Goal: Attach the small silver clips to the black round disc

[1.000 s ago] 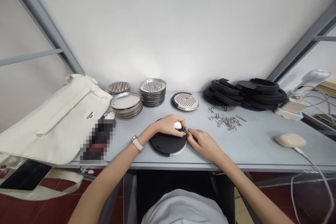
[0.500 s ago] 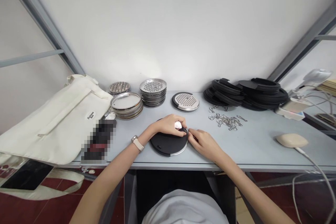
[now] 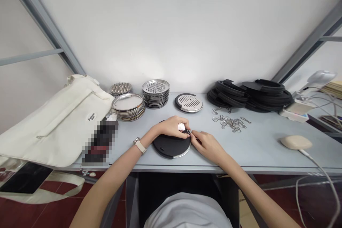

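Pinches small metal piece [image 3: 189, 132] at right rim of black disc [image 3: 171, 146], with left hand [image 3: 173, 127] over disc, right hand [image 3: 210, 145] just outside.

From where I stand, I can see the black disc [image 3: 172, 146] lying flat on the surface [image 3: 216, 156], close to its front edge. It's round, with a smooth, dull face, a small dark raised nub towards its near left side, and a bright metal rim showing along its near right edge; its far part is hidden under the left hand [image 3: 173, 127]. At the disc's right edge there's a small metal piece [image 3: 189, 132], shiny and slim, between the fingertips of both hands, its full shape too small to tell. A crumpled-looking white wad [image 3: 181, 127] shows in the left hand's curl, above the disc.
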Demonstrator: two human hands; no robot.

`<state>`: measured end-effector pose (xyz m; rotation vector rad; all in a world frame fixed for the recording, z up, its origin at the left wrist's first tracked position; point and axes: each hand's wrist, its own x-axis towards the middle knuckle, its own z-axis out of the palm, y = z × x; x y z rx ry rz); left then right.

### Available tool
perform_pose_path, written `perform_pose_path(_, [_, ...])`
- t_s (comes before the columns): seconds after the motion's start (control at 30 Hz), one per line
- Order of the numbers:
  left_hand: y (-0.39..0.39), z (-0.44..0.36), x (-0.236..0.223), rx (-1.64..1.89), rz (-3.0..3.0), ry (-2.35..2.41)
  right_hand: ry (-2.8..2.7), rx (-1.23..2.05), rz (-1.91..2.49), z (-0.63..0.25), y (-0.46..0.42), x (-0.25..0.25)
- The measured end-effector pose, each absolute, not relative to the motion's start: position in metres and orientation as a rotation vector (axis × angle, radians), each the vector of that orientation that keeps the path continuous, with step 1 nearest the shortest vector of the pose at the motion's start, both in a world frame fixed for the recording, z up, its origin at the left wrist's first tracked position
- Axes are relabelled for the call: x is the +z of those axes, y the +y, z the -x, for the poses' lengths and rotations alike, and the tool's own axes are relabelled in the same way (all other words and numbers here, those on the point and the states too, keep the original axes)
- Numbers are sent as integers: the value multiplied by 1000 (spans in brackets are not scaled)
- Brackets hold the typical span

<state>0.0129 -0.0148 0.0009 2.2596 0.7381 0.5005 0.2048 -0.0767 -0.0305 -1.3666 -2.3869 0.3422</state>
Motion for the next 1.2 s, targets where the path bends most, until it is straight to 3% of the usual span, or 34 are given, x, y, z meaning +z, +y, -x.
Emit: perform_pose_path(1.2, [-15, -12, 1, 479, -2243, 740, -2296, 351, 1380, -204, -77, -31])
